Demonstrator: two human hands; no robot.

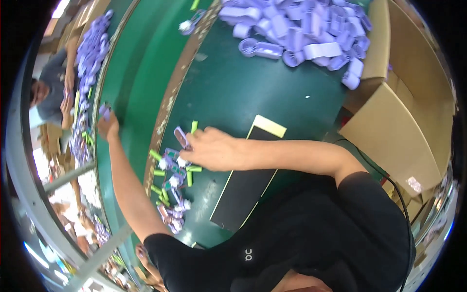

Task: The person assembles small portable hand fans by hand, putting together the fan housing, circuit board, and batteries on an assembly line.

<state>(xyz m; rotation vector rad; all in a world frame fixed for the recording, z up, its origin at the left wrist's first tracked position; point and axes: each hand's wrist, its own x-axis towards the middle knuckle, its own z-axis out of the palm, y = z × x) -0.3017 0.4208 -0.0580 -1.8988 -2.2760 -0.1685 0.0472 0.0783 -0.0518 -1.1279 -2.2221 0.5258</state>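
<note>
My left hand (109, 127) reaches across the green conveyor belt to its far left edge. Its fingers close on a small purple plastic part (104, 112), partly hidden by the hand. Over the dark green table, my right hand (216, 148) has its fingertips closed on a long purple housing (181, 137) with a brownish inside. Just below lie several purple assemblies (177, 170) with green boards and white pieces. Short yellow-green cylinders (189, 179) are scattered among them, and another yellow-green cylinder (194, 126) lies beside the held housing.
A large heap of purple housings (296, 29) covers the table's far side. An open cardboard box (399, 126) stands at the right. Under my right forearm lies a black board (243, 197). A worn raised rail (168, 92) divides table from belt. Across the belt, another person (53, 87) handles parts.
</note>
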